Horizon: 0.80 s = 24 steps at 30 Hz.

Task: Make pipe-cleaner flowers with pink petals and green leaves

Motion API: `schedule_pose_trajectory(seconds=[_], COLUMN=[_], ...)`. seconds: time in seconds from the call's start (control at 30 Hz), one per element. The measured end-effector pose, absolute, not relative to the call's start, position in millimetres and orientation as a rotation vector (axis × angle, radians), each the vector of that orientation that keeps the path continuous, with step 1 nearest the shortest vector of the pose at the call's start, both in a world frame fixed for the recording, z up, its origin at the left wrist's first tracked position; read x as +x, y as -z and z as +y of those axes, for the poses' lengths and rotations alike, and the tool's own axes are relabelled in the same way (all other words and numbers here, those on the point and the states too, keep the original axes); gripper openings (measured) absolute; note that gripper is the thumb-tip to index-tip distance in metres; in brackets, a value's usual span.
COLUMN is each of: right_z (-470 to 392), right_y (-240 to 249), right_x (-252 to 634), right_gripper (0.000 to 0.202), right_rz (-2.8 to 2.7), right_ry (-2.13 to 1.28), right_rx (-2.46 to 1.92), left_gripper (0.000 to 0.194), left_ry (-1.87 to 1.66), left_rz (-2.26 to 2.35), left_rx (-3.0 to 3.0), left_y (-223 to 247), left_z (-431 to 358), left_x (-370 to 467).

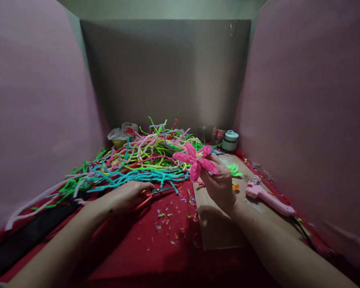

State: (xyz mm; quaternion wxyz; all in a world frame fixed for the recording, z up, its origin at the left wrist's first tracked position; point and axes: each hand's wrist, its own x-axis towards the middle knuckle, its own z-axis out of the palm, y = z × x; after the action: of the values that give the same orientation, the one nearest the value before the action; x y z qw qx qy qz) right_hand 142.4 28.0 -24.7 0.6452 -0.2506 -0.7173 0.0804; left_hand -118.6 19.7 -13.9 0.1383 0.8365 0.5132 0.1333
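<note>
A pink pipe-cleaner flower (184, 157) with several petals and pale yellow stamens at its centre is held up by my right hand (220, 186). The fingers close behind the petals, and the stem is hidden. Lower down on the left, my left hand (129, 196) curls over the handles of orange-handled scissors (163, 190). Their dark blades point right, just above the red tablecloth (132, 248). Behind both hands lies a large heap of pipe cleaners (150, 154) in blue, green, pink, yellow and white.
On the right, a cardboard sheet (216, 236) bears a pink glue gun (271, 200) with a dark cord and a bundle of green pipe cleaners (234, 170). A teal jar (230, 141) stands behind. Fuzzy scraps (168, 218) litter the cloth. Pink side panels flank the table.
</note>
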Motion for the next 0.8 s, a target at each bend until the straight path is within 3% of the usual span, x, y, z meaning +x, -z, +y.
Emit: schedule_pose_trajectory(seconds=[0.17,0.33,0.53,0.8], right_z=[29,27,26,27], right_y=[25,22,24,26], right_x=[141,142,141,139], right_gripper=[0.015,0.016,0.018,0.020], right_rz=[-1.655,-1.677,-1.675,-1.650], right_ry=[-0.163,-0.053,-0.092,-0.142], right_rx=[-0.560,-0.581,-0.634,-0.598], left_gripper=[0.021,0.024,0.023,0.016], left_ry=[-0.448,-0.740,-1.006,-1.096], left_rz=[1.565,1.134,0.912,0.865], left_rx=[2.367,1.795,1.377,1.441], left_y=[-3,-28,-23,-17], left_z=[24,0,-5,-4], left_x=[-107,-69,-25,-5])
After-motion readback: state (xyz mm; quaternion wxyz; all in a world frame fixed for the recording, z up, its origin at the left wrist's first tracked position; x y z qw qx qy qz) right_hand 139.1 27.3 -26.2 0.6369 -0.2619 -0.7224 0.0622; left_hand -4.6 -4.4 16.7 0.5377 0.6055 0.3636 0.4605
